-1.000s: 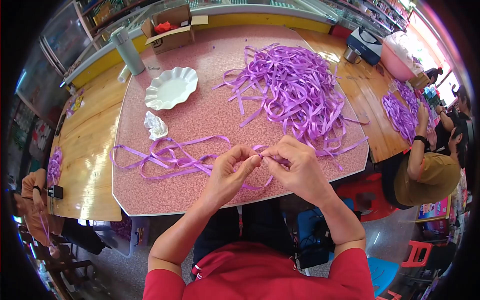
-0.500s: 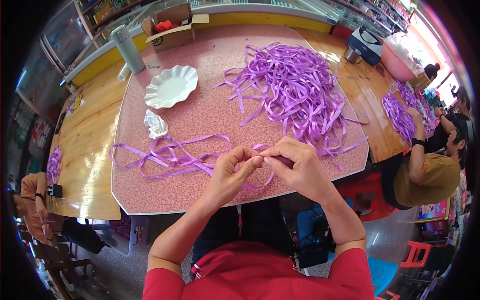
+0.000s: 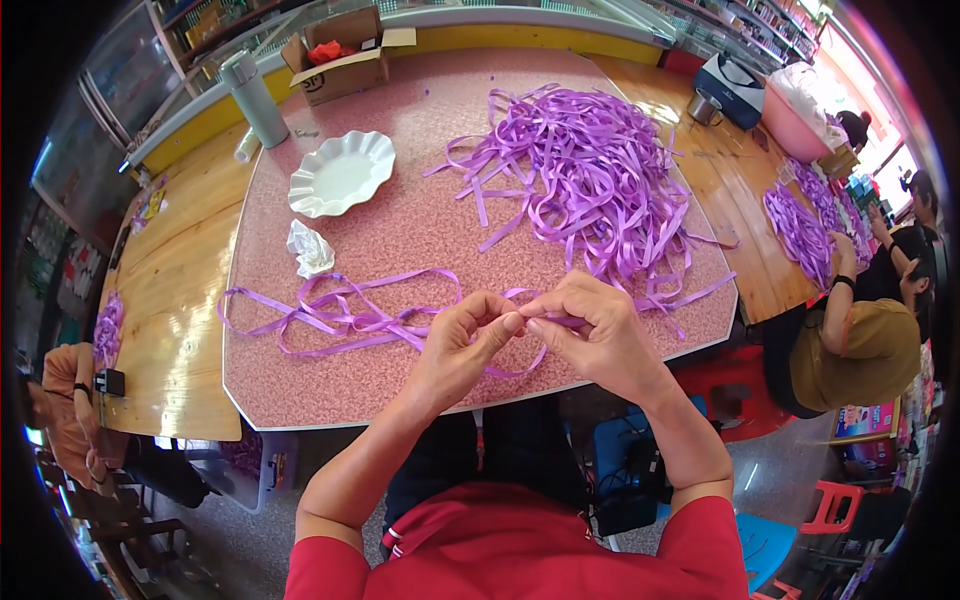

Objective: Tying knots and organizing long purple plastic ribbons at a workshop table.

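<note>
My left hand [image 3: 466,345] and my right hand [image 3: 590,325] meet over the front of the pink speckled table [image 3: 400,395]. Thumb and forefinger of each are pinched on a purple ribbon [image 3: 520,373], whose loop hangs below and between the hands. The exact spot they grip is hidden by the fingertips. Left of my left hand, looped purple ribbons [image 3: 340,312] with small darker knots lie spread on the table. Beyond my right hand rises a large tangled heap of purple ribbons [image 3: 590,180].
At the table's left are a white scalloped dish [image 3: 343,174], a crumpled white tissue [image 3: 311,249] and a grey-green flask [image 3: 256,100]. An open cardboard box [image 3: 345,70] sits at the back. People work at wooden side tables: one with a hand [image 3: 845,255] by ribbons at right, another at left.
My hands hold almost the same pinch on the ribbon, with barely any movement. At the right, the person in the brown shirt has shifted their arm and head.
</note>
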`<control>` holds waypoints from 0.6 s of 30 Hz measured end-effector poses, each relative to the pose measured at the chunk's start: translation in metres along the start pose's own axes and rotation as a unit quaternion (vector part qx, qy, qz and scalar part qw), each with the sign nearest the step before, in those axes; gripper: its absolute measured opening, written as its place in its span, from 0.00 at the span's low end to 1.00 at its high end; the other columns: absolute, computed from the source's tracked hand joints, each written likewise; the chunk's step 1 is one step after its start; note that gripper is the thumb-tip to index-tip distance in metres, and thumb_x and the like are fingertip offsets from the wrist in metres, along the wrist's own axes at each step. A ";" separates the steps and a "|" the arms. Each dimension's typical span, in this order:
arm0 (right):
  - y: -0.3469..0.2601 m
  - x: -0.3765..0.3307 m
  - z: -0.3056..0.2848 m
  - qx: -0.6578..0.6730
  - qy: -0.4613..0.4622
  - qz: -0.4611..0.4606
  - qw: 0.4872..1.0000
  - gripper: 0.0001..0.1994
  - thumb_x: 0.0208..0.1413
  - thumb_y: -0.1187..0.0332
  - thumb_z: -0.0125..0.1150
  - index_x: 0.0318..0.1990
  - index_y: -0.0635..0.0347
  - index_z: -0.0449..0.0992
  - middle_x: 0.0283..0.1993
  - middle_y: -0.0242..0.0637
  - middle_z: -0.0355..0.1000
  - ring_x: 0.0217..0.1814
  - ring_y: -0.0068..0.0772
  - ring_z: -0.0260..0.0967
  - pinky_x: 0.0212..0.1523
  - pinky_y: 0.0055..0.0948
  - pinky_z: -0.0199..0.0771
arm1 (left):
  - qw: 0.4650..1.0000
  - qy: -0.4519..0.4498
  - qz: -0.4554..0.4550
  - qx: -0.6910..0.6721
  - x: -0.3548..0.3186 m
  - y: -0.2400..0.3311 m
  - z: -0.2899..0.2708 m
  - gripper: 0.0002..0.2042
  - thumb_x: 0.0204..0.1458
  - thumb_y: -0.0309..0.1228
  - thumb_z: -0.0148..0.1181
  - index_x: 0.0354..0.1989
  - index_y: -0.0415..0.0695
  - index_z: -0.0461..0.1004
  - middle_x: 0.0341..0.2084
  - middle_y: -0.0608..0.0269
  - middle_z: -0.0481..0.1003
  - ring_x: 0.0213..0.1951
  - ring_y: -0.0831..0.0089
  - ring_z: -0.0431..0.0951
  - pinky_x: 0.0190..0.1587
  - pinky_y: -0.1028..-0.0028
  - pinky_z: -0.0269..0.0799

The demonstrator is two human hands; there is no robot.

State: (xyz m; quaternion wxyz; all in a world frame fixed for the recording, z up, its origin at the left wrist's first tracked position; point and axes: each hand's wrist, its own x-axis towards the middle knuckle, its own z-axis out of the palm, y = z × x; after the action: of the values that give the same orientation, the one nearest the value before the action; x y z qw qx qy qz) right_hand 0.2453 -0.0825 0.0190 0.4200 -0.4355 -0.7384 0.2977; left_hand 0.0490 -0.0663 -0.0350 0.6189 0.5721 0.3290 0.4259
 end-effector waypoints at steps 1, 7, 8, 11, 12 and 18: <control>-0.001 0.000 0.000 -0.012 -0.006 0.000 1.000 0.10 0.54 0.77 0.67 0.44 0.60 0.83 0.30 0.30 0.69 0.27 0.17 0.61 0.27 0.21 0.61 | 1.000 -0.003 0.003 -0.004 0.000 0.000 0.001 0.12 0.64 0.37 0.58 0.41 0.38 0.74 0.33 0.69 0.76 0.39 0.82 0.73 0.45 0.79 0.68; 0.002 -0.002 0.000 -0.022 -0.023 0.006 0.999 0.09 0.55 0.77 0.67 0.43 0.61 0.83 0.30 0.31 0.69 0.27 0.19 0.63 0.27 0.21 0.62 | 1.000 -0.009 -0.005 -0.002 -0.001 0.003 -0.001 0.12 0.65 0.36 0.57 0.42 0.38 0.73 0.34 0.68 0.76 0.40 0.82 0.73 0.46 0.78 0.69; 0.004 -0.002 -0.001 -0.011 -0.025 0.004 1.000 0.08 0.55 0.77 0.67 0.43 0.61 0.83 0.30 0.31 0.70 0.27 0.19 0.64 0.27 0.21 0.62 | 1.000 -0.012 -0.012 -0.004 -0.001 0.003 -0.002 0.12 0.65 0.36 0.57 0.42 0.38 0.73 0.34 0.68 0.75 0.40 0.81 0.73 0.47 0.78 0.69; -0.003 -0.003 0.002 0.026 0.001 0.034 0.999 0.07 0.55 0.76 0.67 0.41 0.62 0.83 0.30 0.32 0.71 0.28 0.19 0.64 0.27 0.22 0.62 | 1.000 -0.008 0.016 -0.021 -0.002 -0.004 -0.003 0.12 0.65 0.37 0.56 0.42 0.38 0.73 0.34 0.68 0.76 0.40 0.81 0.73 0.46 0.78 0.69; -0.001 -0.004 0.000 0.025 0.002 0.035 0.999 0.07 0.55 0.76 0.67 0.41 0.62 0.83 0.30 0.32 0.71 0.28 0.19 0.64 0.27 0.22 0.62 | 1.000 -0.009 0.016 -0.022 -0.002 -0.003 -0.004 0.12 0.65 0.37 0.56 0.42 0.38 0.73 0.34 0.68 0.76 0.40 0.81 0.73 0.46 0.78 0.69; 0.002 -0.006 -0.006 -0.008 -0.013 0.025 1.000 0.05 0.54 0.77 0.67 0.38 0.64 0.82 0.31 0.32 0.71 0.28 0.20 0.64 0.28 0.22 0.62 | 0.990 0.015 0.056 0.129 -0.004 0.013 -0.003 0.13 0.64 0.38 0.57 0.45 0.39 0.72 0.35 0.62 0.75 0.42 0.72 0.75 0.47 0.72 0.69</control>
State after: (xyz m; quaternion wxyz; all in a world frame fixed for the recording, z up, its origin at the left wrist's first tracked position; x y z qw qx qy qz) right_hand 0.2529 -0.0865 0.0186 0.3993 -0.4537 -0.7348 0.3077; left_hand 0.0429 -0.0686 -0.0224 0.5102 0.6581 0.3574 0.4228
